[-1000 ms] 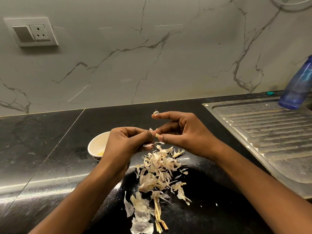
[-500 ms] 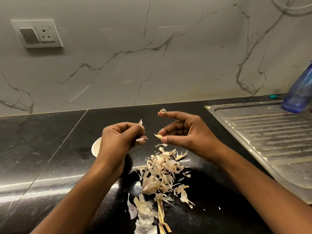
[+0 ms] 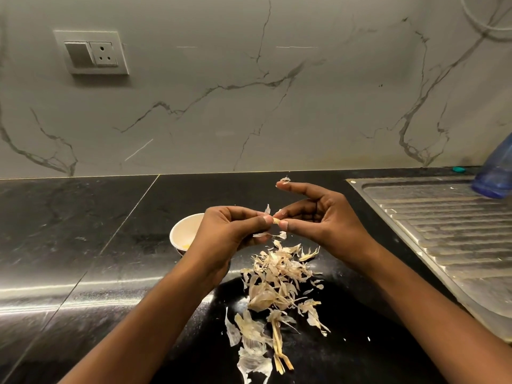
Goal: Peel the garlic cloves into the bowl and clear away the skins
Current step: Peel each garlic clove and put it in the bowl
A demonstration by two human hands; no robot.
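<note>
Both hands meet above a black countertop (image 3: 83,231): the left hand (image 3: 227,234), fingers curled, and the right hand (image 3: 324,225) pinch a small garlic clove (image 3: 276,220) between their fingertips, with most of it hidden behind the thumbs. The right index finger points away from the pinch, a scrap of skin (image 3: 284,179) clinging to its tip. Loose skins (image 3: 277,275) lie heaped on the counter directly below and trail toward the camera. A white bowl (image 3: 180,231) stands just behind the left hand, which covers its right half; something yellowish shows inside, too little to make out. At right, a ribbed steel drainboard (image 3: 443,231) runs out of frame, with a blue bottle (image 3: 496,173) cut off by the edge and a small teal cap (image 3: 458,169) by the marble wall. A switch-and-socket plate (image 3: 91,52) sits upper left.
</note>
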